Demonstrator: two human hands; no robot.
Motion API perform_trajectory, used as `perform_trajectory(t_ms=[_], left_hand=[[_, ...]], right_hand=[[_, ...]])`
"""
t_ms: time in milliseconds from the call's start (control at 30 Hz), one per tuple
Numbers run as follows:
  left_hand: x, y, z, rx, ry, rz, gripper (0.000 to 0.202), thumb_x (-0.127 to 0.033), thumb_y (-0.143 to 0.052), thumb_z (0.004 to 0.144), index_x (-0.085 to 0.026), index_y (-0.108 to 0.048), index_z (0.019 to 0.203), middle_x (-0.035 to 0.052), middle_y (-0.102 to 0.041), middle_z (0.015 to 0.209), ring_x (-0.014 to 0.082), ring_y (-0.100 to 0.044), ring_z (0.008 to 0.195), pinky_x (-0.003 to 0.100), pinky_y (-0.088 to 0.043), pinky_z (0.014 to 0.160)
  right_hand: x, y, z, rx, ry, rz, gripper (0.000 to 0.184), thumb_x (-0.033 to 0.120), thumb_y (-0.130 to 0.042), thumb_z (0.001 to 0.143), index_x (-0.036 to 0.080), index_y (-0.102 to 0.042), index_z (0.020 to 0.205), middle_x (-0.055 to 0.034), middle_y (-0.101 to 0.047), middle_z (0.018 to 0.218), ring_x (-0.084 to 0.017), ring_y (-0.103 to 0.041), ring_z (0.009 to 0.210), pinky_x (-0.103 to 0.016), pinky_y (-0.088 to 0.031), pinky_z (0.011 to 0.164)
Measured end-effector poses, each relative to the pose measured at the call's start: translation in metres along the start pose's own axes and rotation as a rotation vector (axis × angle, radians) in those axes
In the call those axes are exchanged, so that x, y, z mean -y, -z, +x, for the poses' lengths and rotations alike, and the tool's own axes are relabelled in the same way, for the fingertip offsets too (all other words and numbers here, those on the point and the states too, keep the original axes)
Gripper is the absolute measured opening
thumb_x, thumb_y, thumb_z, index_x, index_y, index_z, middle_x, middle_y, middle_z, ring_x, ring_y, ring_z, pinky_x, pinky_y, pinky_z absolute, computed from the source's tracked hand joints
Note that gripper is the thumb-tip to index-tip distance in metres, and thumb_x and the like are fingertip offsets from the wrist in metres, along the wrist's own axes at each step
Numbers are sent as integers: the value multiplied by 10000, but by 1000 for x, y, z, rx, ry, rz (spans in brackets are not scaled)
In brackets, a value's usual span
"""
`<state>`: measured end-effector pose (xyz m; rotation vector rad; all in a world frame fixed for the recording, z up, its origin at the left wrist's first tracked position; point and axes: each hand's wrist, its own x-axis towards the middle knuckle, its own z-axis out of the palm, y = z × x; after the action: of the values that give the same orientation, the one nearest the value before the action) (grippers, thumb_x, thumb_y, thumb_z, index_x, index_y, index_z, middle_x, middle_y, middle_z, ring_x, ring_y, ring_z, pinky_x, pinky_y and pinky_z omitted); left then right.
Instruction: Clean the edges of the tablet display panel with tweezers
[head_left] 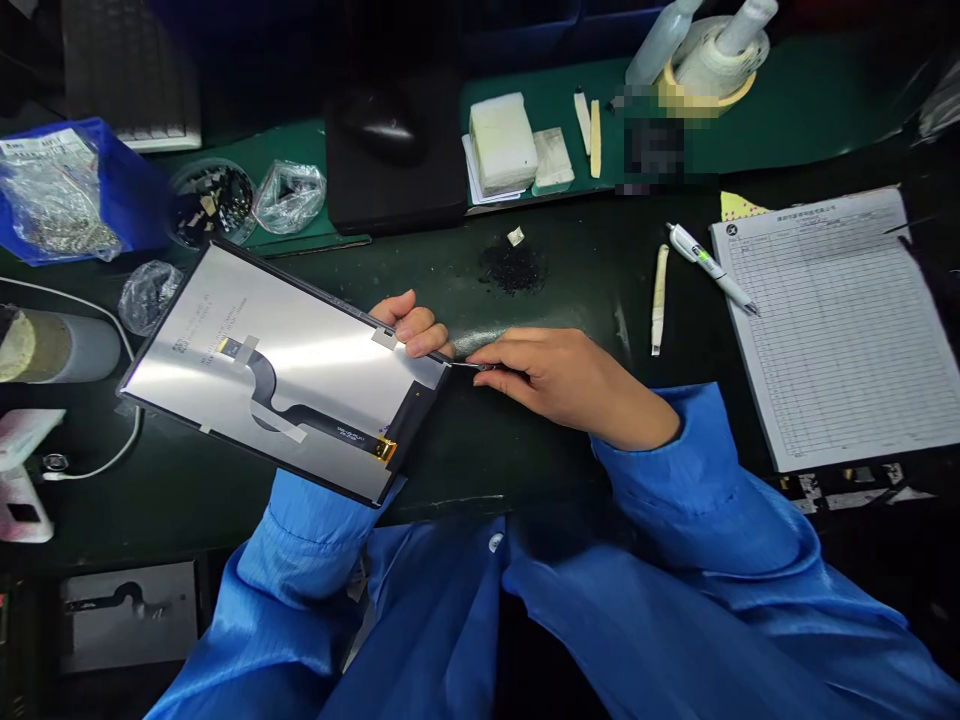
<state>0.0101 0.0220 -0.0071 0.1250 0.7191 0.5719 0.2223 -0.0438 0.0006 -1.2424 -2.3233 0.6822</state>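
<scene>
My left hand point(417, 326) grips a tablet-sized display panel point(315, 330) from beneath, fingers curled over its far edge. The panel's silvery back faces up, tilted, with a black flex cable point(264, 385) taped across it and a gold connector near its lower right side. Beside the panel's right corner, my right hand point(562, 380) pinches a thin metal tool, perhaps tweezers point(474, 366), whose tip meets that corner. Most of the tool is hidden by the fingers.
Black scraps point(514, 268) lie beyond my hands. A white-handled blade tool point(659, 300), a pen point(712, 268) and a printed form point(840, 340) are on the right. At left stand a blue bin point(135, 190) and a tub of small parts point(214, 203). Another panel point(131, 615) lies lower left.
</scene>
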Motion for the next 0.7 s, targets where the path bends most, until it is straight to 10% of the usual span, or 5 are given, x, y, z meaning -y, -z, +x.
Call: perform_trajectory(t_ms=[700], left_hand=[[18,-7,-15,110,-315,-343,458,-288,-338,1101,-214,-267,654,-24,-364,580,108,-441,528,249,-432,566]], right_hand=[[11,-24,6,-238,-220,396,174,297,-599,1017,234,-760,1042,4,-773,856,-158,-706,748,-279,-527,709]])
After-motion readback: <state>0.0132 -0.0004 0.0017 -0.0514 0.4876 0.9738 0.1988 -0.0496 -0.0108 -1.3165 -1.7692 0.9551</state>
